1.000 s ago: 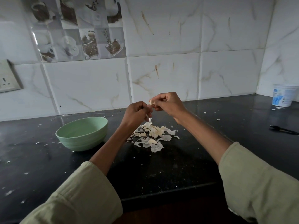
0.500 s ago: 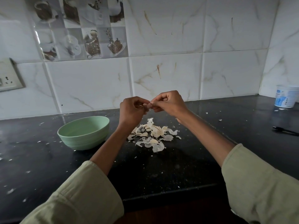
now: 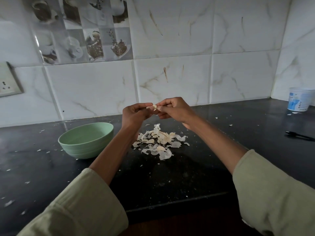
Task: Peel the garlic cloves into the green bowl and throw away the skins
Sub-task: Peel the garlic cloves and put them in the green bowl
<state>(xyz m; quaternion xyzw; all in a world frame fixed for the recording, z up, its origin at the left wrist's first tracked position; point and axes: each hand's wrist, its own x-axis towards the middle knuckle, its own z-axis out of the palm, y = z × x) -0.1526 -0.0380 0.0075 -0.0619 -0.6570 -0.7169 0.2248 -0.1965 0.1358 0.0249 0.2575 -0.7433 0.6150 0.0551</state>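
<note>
Both hands are raised above the black counter (image 3: pixel 170 176) with a small pale garlic clove (image 3: pixel 154 107) between them. My left hand (image 3: pixel 134 114) pinches the clove from the left, and my right hand (image 3: pixel 173 109) pinches it from the right with curled fingers. Below them lies a heap of white garlic skins and cloves (image 3: pixel 160 140). The green bowl (image 3: pixel 86 140) stands to the left of the heap; what I see of its inside holds nothing.
A white plastic cup (image 3: pixel 300 99) stands in the far right corner. A black pen (image 3: pixel 300 136) lies at the right. Small skin flakes are scattered over the counter. A wall socket (image 3: pixel 8 79) is on the tiled wall at left. The counter's front edge is close below.
Both hands have lifted a little higher above the heap, and the clove now shows more plainly between the fingertips. The bowl and heap have not moved.
</note>
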